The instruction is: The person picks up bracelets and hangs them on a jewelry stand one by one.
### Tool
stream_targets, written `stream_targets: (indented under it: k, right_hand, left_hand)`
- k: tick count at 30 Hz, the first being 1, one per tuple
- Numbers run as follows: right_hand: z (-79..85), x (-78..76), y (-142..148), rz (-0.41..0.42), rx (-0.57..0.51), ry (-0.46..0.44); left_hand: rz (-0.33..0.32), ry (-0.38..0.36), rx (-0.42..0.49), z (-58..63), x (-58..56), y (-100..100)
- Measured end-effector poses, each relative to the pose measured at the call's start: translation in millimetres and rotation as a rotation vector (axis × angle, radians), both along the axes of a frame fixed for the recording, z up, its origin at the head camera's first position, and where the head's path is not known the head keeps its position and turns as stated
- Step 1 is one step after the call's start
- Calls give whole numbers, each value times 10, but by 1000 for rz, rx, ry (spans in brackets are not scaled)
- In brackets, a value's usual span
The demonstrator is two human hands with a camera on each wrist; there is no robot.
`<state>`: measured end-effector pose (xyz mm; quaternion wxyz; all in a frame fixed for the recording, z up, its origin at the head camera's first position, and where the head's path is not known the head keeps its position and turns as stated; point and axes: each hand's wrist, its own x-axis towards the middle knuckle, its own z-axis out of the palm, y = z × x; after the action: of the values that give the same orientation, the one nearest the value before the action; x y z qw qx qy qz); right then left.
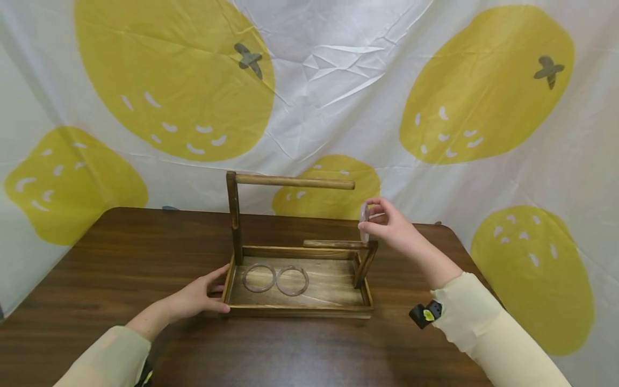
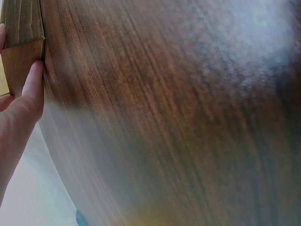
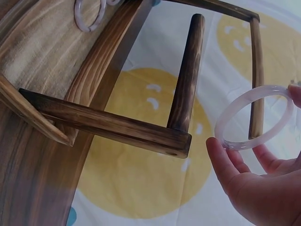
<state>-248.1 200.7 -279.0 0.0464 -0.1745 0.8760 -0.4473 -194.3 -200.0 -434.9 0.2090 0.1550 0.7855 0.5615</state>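
A brown wooden jewelry stand (image 1: 295,181) has a tall upper bar, a shorter lower bar (image 1: 333,244) and a tray base (image 1: 333,282). Two pale bangles lie side by side in the tray: a left bangle (image 1: 258,291) and a right bangle (image 1: 292,294). My right hand (image 1: 394,228) pinches a third, pale pinkish bangle (image 3: 229,112) between thumb and fingers. It is held upright near the lower bar's right end; in the right wrist view it is apart from that bar's post (image 3: 117,125). My left hand (image 1: 193,298) holds the tray's left end, thumb at the front corner.
The stand rests on a dark wood-grain table (image 1: 300,349). Behind the table hangs a white cloth (image 1: 319,118) with large yellow fruit prints. A small black device (image 1: 425,314) is strapped at my right wrist.
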Motion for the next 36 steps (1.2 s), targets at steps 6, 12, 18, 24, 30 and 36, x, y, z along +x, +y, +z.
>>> stream_targets:
  k: [6,12,18,24,30,36]
  right_hand:
    - [47,-62,-27,-12,-18,-2]
    - [81,-131,-69,-33,-40,3]
    - [116,-194,-86,-46,-39,-10]
    - [158,-257,-107,-55,-25,-2]
    - [185,-314,-129,-68,-3,10]
    - [194,-352,-139,-67,2,3]
  left_hand:
    - [1,0,-2,-15,-3,-2]
    - [4,10,1,-34,-12,-11]
    - [3,12,-1,-38,-23,-17]
    - [0,7,7,-54,-39,-23]
    - [-3,8,12,-63,-42,-25]
    - [-1,2,11,-56,-30,-14]
